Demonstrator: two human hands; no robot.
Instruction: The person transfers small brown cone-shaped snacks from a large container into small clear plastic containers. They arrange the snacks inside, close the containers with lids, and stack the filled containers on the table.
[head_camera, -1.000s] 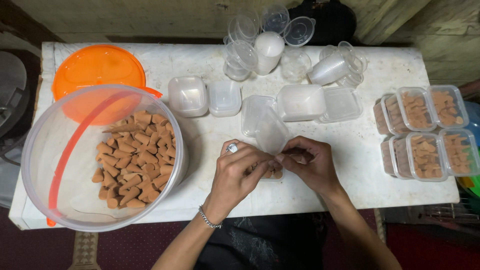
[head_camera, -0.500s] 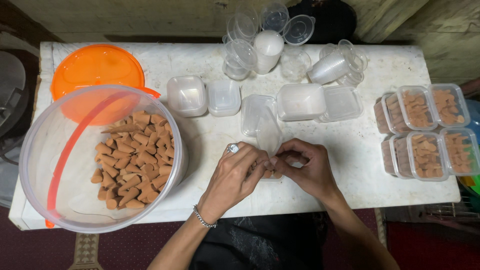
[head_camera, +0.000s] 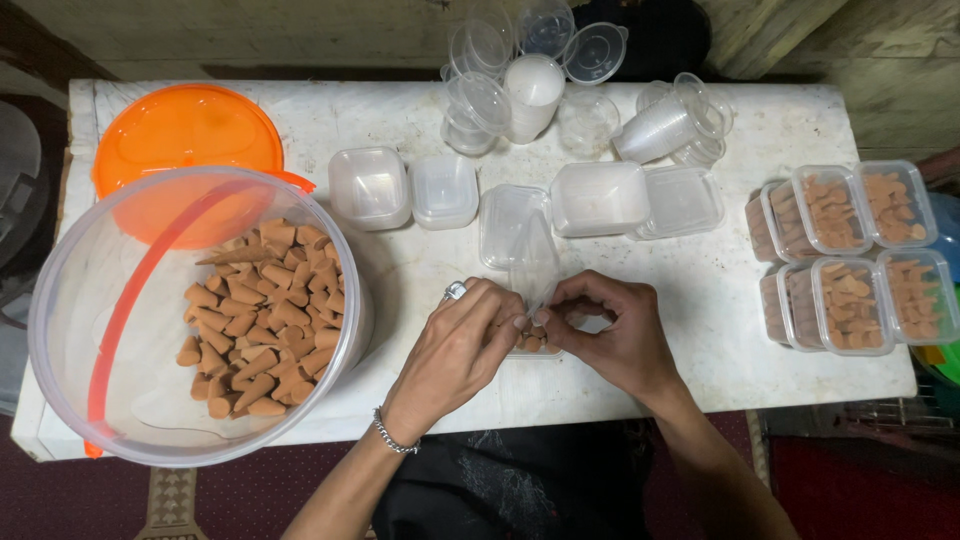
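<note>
our left hand (head_camera: 462, 345) and right hand (head_camera: 612, 335) pinch shut a small clear plastic box (head_camera: 530, 340) of brown cones. it looks light, thin and springy, so we'd grip its rim corners.

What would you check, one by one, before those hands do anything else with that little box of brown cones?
1. Both hands on the small clear plastic box at the table's front edge: ok; left hand and right hand meet over it.
2. Box lid out of the way: ok, it stands raised behind the fingers.
3. Box fill: cannot tell; the hands hide most of the cones.
4. Supply of brown cones in the large clear round tub: ok, plenty left.
5. Empty clear boxes within reach: ok.
6. Filled closed boxes stacked aside at right: ok.
</note>
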